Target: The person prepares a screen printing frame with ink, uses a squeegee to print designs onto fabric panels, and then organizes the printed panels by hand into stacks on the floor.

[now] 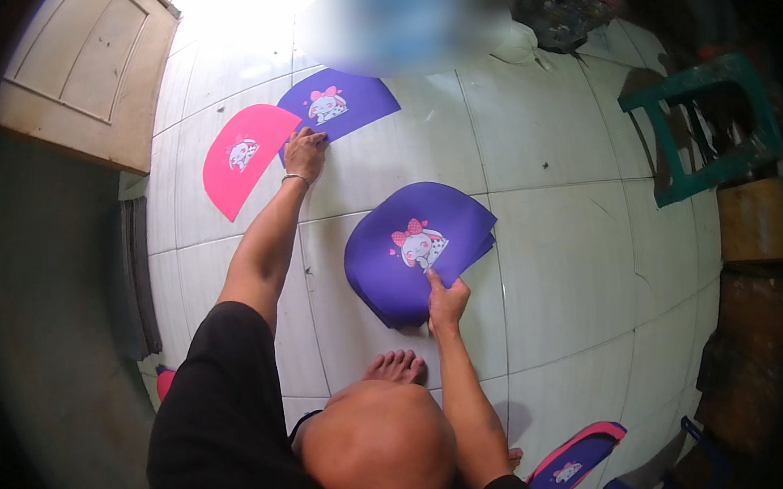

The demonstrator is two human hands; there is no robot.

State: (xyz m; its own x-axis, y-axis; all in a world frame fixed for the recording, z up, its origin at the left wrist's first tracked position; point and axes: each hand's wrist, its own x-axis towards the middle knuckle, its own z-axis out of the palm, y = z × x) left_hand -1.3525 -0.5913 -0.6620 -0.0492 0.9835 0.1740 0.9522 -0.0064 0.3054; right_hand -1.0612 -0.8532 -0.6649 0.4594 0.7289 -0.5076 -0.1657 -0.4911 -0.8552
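My right hand [449, 302] is closed on a stack of purple half-round sheets [379, 259], thumb on top at the near edge. The top sheet carries a white bunny print with a pink bow. Farther left, my left hand [305, 156] reaches to the floor, its fingers extended over the straight edge of a purple half-round sheet [369, 98] with the same kind of print. A pink half-round sheet [256, 163] lies beside that hand, touching or slightly overlapping the purple one.
A pile of pink and purple pieces [577, 459] sits at the lower right. A green plastic stool [715, 180] stands on the right, near a wooden box [756, 220]. A wooden door [85, 70] is at the upper left, dark folded material [134, 278] below it. My foot [397, 368] rests on the white tiles [563, 261].
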